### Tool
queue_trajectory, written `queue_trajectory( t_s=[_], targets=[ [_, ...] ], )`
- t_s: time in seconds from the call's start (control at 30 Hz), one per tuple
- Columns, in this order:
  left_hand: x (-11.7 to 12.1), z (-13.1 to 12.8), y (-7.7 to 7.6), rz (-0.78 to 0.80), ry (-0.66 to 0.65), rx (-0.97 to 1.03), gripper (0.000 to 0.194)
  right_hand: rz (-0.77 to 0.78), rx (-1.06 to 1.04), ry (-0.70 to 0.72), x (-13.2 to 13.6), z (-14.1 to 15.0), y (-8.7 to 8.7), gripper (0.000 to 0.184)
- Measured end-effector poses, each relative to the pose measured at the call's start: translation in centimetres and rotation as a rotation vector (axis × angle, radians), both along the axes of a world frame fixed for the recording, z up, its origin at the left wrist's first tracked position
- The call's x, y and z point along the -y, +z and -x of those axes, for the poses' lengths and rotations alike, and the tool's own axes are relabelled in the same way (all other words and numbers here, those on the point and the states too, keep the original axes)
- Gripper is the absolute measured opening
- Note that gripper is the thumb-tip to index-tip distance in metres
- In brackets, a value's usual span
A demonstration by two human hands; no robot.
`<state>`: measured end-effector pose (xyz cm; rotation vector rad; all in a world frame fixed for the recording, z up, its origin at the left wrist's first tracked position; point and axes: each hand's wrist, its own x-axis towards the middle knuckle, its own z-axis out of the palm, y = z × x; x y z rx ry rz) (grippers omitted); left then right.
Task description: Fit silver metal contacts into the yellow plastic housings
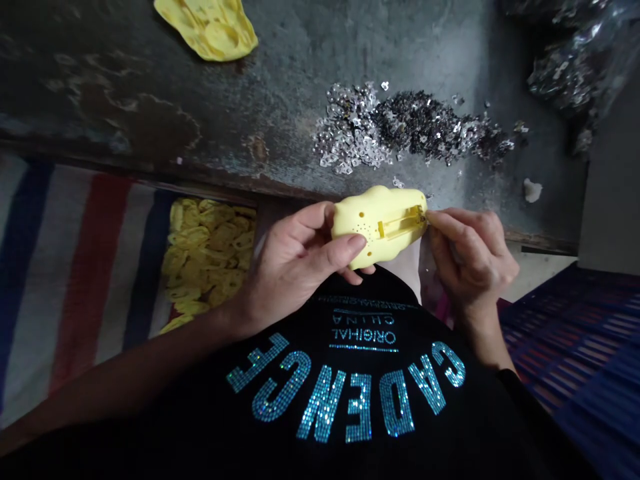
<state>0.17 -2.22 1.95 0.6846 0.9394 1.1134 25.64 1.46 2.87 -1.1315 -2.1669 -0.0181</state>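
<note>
A yellow plastic shell (379, 223) with small holes and an open slot is held in front of my chest. My left hand (295, 263) grips its left end, thumb on top and fingers wrapped beneath. My right hand (470, 253) is pinched at the shell's right end, its fingertips pressed against the slot's edge; whatever small piece they hold is hidden. A heap of small shiny metal clips (405, 127) lies on the dark worktable (280, 73) just beyond the shell.
Another yellow shell (207, 27) lies at the table's far left. A bin of several yellow shells (207, 253) sits below the table edge, beside a striped sack (75, 267). A blue crate (580, 340) is at my right. Plastic bags of metal parts (575, 67) are far right.
</note>
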Motion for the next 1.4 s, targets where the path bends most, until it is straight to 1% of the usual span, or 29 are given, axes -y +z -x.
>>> queue_trajectory(
  t_s=[0.13, 0.23, 0.37, 0.53, 0.63, 0.77, 0.9, 1.0, 1.1, 1.17, 1.3, 1.4],
  targets=[
    [0.0, 0.0, 0.1, 0.011, 0.005, -0.011, 0.013, -0.024, 0.074, -0.004, 0.2, -0.3, -0.3, 0.05],
    [0.1, 0.0, 0.0, 0.005, 0.005, -0.025, 0.014, -0.041, 0.128, -0.022, 0.4, -0.4, -0.2, 0.053],
    [0.3, 0.1, 0.0, -0.012, 0.003, -0.054, 0.013, -0.039, 0.17, -0.038, 0.5, -0.3, 0.2, 0.048],
    [0.4, 0.0, 0.0, -0.023, 0.01, -0.074, 0.012, -0.025, 0.153, -0.018, 0.5, -0.2, 0.1, 0.042],
    [0.4, 0.0, 0.2, -0.013, 0.018, -0.082, 0.015, 0.058, 0.051, -0.013, 0.4, -0.1, 0.3, 0.037],
    [0.4, -0.2, 0.7, -0.018, 0.033, -0.081, 0.018, 0.228, -0.18, -0.008, -0.3, 0.2, 1.2, 0.019],
    [0.5, -0.3, 0.9, -0.012, 0.043, -0.107, 0.019, 0.324, -0.222, 0.026, -1.1, 0.3, 1.5, 0.007],
    [0.6, -0.1, 0.3, -0.058, 0.017, -0.128, 0.019, 0.439, -0.308, 0.019, -1.2, 0.3, 0.9, 0.013],
    [0.7, 0.1, -0.5, -0.107, -0.006, -0.117, 0.013, 0.628, -0.492, 0.001, -1.1, 0.2, 0.1, 0.023],
    [0.7, 0.3, -0.9, -0.128, -0.006, -0.097, 0.01, 0.712, -0.604, -0.022, -1.0, 0.1, -0.2, 0.028],
    [0.8, 0.3, -0.9, -0.133, -0.018, -0.086, 0.01, 0.745, -0.741, -0.016, -0.8, 0.2, -0.2, 0.029],
    [0.7, 0.3, -0.6, -0.119, -0.027, -0.092, 0.011, 0.752, -0.768, -0.019, -0.8, 0.3, -0.1, 0.029]
  ],
)
